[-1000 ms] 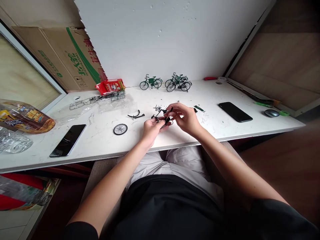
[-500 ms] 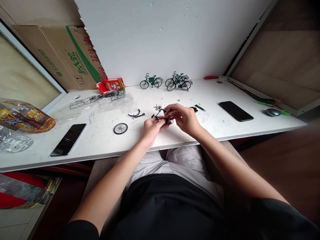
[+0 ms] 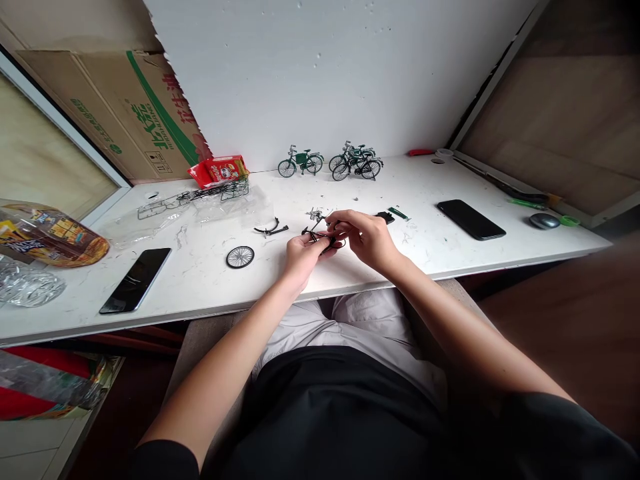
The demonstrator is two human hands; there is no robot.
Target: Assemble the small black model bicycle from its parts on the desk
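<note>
- head view: the left hand (image 3: 300, 259) grips the small bike (image 3: 313, 233) between thumb and fingers over the table (image 3: 200, 280), near its front edge, likely to steady it.
- the right hand (image 3: 364, 235) pinches the bike from the other side, fingertips narrow, seemingly for fine control; the exact part is hidden.
- the wheel (image 3: 241, 257) lies left of the left hand, black parts (image 3: 273, 231) just beyond, apparently within easy reach.
- upright bikes (image 3: 301, 162) stand at the back, probably out of the way.

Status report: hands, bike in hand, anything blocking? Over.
Left hand holding model bicycle. Right hand at it, grip hidden. Loose wheel lying left, apparently not in the way.
</note>
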